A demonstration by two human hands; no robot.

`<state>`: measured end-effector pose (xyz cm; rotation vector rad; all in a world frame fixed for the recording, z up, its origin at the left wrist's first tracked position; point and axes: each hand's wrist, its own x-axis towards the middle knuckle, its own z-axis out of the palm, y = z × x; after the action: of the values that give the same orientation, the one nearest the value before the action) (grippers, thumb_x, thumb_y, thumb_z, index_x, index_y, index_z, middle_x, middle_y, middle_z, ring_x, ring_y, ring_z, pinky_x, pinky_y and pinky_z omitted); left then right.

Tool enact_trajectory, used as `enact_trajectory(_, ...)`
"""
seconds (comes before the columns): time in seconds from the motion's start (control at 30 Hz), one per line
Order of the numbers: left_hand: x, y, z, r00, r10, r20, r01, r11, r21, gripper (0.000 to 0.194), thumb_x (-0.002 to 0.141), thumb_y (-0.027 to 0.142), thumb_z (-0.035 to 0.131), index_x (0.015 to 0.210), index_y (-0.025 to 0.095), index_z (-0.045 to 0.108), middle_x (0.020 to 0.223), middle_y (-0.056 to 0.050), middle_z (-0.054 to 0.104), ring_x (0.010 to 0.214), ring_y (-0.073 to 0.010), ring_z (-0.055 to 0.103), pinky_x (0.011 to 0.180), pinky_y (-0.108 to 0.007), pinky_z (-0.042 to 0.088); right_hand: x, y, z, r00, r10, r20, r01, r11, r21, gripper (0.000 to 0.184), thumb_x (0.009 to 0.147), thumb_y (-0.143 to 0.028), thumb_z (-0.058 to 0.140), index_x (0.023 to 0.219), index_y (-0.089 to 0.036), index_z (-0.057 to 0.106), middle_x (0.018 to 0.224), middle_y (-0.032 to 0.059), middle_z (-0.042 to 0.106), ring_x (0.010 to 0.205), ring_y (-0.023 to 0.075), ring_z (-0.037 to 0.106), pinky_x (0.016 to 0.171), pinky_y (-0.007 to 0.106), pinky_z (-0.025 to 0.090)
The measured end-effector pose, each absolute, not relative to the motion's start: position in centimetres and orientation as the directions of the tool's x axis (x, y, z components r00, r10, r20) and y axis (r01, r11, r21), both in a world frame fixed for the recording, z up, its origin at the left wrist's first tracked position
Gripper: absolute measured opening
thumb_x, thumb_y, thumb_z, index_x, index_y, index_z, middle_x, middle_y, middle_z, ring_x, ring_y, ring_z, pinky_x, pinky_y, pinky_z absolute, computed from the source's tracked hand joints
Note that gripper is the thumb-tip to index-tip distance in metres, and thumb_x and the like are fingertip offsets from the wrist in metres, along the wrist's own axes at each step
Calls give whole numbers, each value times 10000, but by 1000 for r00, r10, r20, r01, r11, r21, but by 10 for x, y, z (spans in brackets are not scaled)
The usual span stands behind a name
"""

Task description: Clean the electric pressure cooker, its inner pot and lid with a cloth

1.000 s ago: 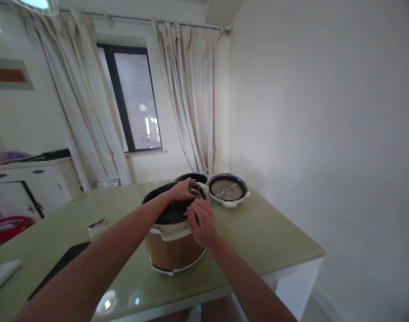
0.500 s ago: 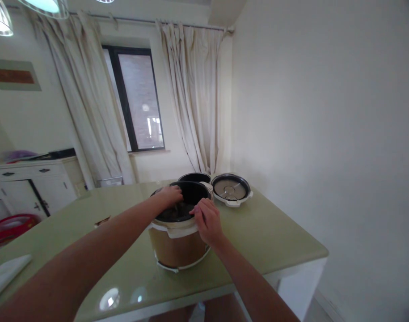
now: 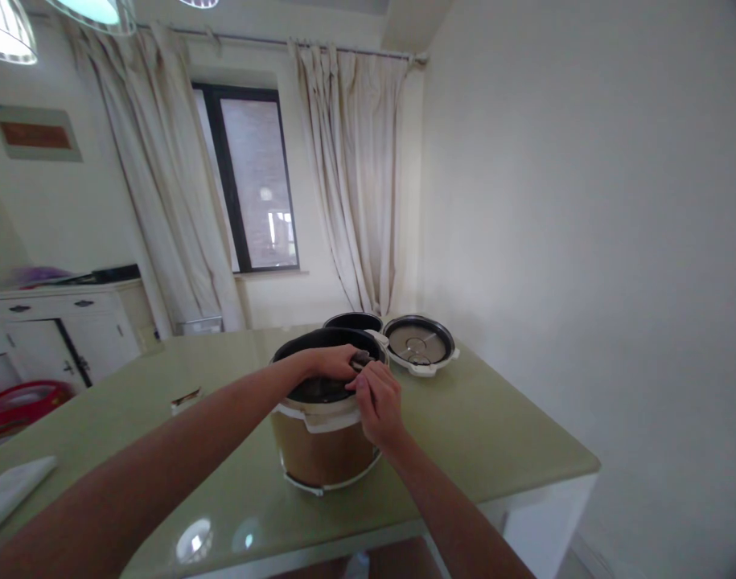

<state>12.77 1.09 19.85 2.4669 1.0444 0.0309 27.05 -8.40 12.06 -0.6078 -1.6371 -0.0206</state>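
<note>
A rice cooker body (image 3: 325,454) with a gold-brown side and a pale rim stands uncovered on the table, dark inside. My left hand (image 3: 336,362) reaches across its opening, closed on a small greyish-brown bunched cloth (image 3: 361,359), against the inner right side. My right hand (image 3: 380,398) is at the right rim with its fingers curled, right beside my left hand. Whether it grips the rim or the cloth cannot be made out. Behind the body are a dark inner pot (image 3: 352,320) and the detached round lid (image 3: 421,342), underside up.
The green tabletop (image 3: 476,434) ends at a front edge and a right corner. On the left lie a small packet (image 3: 187,400) and a white flat item (image 3: 14,490). A red basket (image 3: 30,406) and a white cabinet (image 3: 59,322) are beyond, with a wall on the right.
My left hand has moved right, from inside the pot toward the right rim, and the greyish cloth now shows in it. My right hand stays at the rim.
</note>
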Motion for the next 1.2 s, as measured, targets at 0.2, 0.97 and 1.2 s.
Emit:
enact_trajectory(0.2, 84, 5, 208, 508, 686, -520, 833, -545, 96, 275, 714, 199, 724, 977, 238, 792, 822, -14, 753, 738, -225, 662, 734, -351, 526, 273, -89, 123, -60, 413, 909, 387, 849, -360, 386, 1100, -254, 387, 796, -231, 625, 764, 38, 591, 805, 212, 553, 766, 382, 398)
enact_trajectory(0.97, 127, 1, 208, 775, 632, -34, 610, -732, 304, 57, 769, 165, 666, 824, 179, 665, 819, 7, 685, 795, -176, 617, 748, -270, 502, 268, -90, 120, -22, 401, 916, 413, 838, -357, 351, 1075, -245, 409, 788, -232, 611, 778, 55, 596, 820, 226, 560, 746, 396, 407)
enact_trajectory(1.2, 71, 6, 217, 536, 701, -469, 827, -547, 128, 286, 650, 108, 757, 915, 212, 790, 785, 19, 742, 719, -184, 647, 653, -267, 517, 272, -93, 121, -76, 421, 904, 423, 835, -353, 342, 1088, -246, 406, 831, -233, 632, 790, 46, 600, 832, 220, 564, 754, 388, 398)
